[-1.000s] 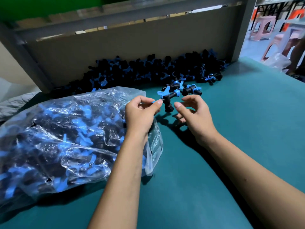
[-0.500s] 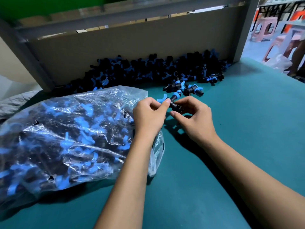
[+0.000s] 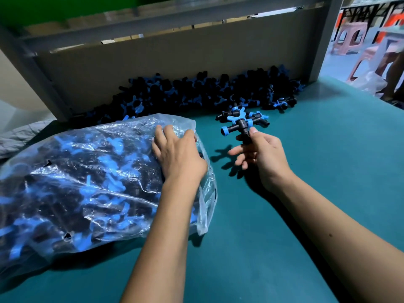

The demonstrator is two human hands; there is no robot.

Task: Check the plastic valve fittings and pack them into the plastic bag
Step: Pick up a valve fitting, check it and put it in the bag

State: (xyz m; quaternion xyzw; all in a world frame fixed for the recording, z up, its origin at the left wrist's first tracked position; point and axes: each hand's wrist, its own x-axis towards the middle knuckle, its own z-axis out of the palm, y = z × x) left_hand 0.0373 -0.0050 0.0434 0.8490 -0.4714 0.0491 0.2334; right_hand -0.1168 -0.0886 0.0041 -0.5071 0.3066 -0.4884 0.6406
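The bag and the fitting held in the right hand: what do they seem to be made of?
Plastic bag: thin clear film, likely polyethylene; it wrinkles, glints and shows the parts inside. Fitting, pinched by the right hand: moulded rigid plastic, matte black body with blue handle and end ring; exact polymer cannot be told.

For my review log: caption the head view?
Right hand pinches valve fitting; left hand rests on filled plastic bag.

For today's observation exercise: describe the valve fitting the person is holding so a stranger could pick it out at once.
On the green table, right of the plastic bag, the right hand pinches one black valve fitting with blue parts. Unlike the loose fittings behind it and the pile, it is lifted off the table.
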